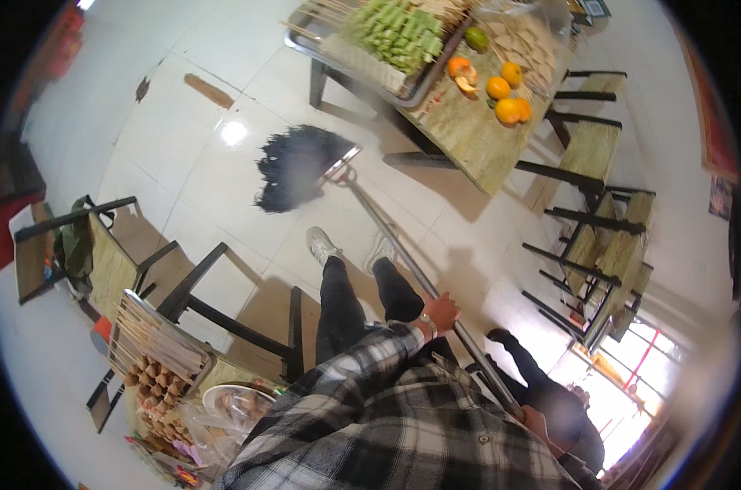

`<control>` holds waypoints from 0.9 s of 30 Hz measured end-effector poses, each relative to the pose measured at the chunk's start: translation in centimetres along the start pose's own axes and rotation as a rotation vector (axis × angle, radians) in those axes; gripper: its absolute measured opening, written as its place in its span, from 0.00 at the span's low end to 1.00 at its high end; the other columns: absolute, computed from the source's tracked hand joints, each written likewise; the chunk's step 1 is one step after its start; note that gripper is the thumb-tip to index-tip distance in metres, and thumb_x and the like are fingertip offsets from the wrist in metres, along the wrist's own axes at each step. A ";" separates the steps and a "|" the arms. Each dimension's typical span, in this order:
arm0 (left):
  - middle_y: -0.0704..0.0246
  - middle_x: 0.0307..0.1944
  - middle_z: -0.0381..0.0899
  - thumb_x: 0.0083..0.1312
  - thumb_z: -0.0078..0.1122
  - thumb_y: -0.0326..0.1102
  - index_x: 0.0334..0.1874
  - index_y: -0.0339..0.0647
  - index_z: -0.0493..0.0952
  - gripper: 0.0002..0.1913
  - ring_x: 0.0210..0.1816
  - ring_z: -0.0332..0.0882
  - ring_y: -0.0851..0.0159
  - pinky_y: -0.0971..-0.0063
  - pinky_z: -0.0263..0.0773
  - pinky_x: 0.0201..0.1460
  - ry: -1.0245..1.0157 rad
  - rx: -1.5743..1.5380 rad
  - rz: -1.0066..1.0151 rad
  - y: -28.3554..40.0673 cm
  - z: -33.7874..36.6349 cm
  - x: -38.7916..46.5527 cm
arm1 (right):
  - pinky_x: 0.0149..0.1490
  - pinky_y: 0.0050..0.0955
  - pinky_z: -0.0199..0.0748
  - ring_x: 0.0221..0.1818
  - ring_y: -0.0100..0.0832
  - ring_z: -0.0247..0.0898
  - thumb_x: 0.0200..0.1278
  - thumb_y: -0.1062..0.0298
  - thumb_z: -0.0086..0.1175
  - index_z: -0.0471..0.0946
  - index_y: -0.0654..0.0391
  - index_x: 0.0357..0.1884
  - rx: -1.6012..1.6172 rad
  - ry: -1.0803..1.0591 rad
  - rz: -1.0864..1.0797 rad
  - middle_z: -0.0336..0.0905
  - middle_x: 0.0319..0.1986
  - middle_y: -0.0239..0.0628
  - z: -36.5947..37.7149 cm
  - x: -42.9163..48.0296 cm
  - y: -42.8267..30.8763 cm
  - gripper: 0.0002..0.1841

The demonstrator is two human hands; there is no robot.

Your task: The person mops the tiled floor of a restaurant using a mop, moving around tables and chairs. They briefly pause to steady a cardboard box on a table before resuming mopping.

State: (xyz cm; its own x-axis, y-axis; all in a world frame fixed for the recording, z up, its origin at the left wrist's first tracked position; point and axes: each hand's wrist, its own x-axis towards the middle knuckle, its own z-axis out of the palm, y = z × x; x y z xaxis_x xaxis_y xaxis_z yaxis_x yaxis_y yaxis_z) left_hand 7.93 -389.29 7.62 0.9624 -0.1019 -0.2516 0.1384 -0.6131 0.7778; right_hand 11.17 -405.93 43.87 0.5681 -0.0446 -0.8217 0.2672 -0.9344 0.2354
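A mop with dark strands (303, 162) rests on the tiled floor ahead of my feet. Its metal clamp joins a long metal pole (401, 248) that slants back along my right side. My left hand (442, 313), with a bracelet or watch at the wrist, is wrapped round the middle of the pole. Near the pole's upper end, low at the right, my right hand (534, 422) is closed on it, partly hidden by the sleeve.
Ahead right, a table (468, 147) bears a tray (416, 98) of skewered food and some oranges (497, 87). Benches (591, 147) line the right. At left are a bench (110, 263) and a tray of skewers (208, 367). Another person (554, 392) is behind me, to the right.
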 end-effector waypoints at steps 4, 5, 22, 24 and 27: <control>0.73 0.36 0.76 0.47 0.62 0.33 0.33 0.49 0.78 0.10 0.51 0.70 0.61 0.44 0.67 0.40 -0.006 0.097 0.056 -3.1 -2.3 3.8 | 0.29 0.44 0.67 0.24 0.50 0.75 0.58 0.50 0.61 0.72 0.61 0.27 0.064 0.166 -0.100 0.73 0.19 0.50 3.0 2.6 -1.1 0.21; 0.74 0.36 0.76 0.47 0.61 0.33 0.33 0.49 0.78 0.09 0.50 0.70 0.62 0.46 0.67 0.39 0.058 0.161 0.068 -4.5 -3.3 4.7 | 0.29 0.45 0.66 0.25 0.52 0.73 0.57 0.50 0.61 0.72 0.61 0.28 0.174 0.209 -0.152 0.73 0.19 0.50 2.9 3.7 -1.7 0.21; 0.70 0.30 0.77 0.42 0.61 0.34 0.27 0.48 0.78 0.08 0.45 0.76 0.58 0.52 0.72 0.33 -0.090 0.224 0.052 -5.4 -2.9 11.0 | 0.27 0.37 0.66 0.19 0.36 0.71 0.60 0.49 0.59 0.74 0.62 0.30 0.555 -0.117 -0.066 0.73 0.16 0.40 2.4 13.1 4.2 0.21; 0.72 0.31 0.78 0.45 0.60 0.34 0.26 0.47 0.77 0.06 0.45 0.75 0.57 0.52 0.73 0.33 -0.066 0.367 0.048 -7.9 -4.3 13.3 | 0.25 0.33 0.65 0.18 0.31 0.69 0.61 0.51 0.59 0.73 0.61 0.29 0.593 -0.100 -0.150 0.71 0.15 0.36 2.1 16.1 2.7 0.20; 0.72 0.30 0.79 0.42 0.59 0.32 0.28 0.50 0.79 0.08 0.44 0.76 0.57 0.52 0.74 0.32 -0.122 0.339 0.066 -8.7 -3.3 15.5 | 0.23 0.29 0.63 0.17 0.25 0.66 0.63 0.53 0.58 0.73 0.59 0.29 0.733 -0.192 -0.087 0.69 0.15 0.31 1.1 17.6 3.2 0.17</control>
State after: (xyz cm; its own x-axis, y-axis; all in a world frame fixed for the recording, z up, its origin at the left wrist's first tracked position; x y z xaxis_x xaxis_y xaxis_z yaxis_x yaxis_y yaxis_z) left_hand 22.39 -382.91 -1.14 0.9291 -0.2298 -0.2899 -0.0277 -0.8247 0.5649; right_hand 21.19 -410.04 29.62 0.4053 0.0419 -0.9132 -0.3188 -0.9298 -0.1841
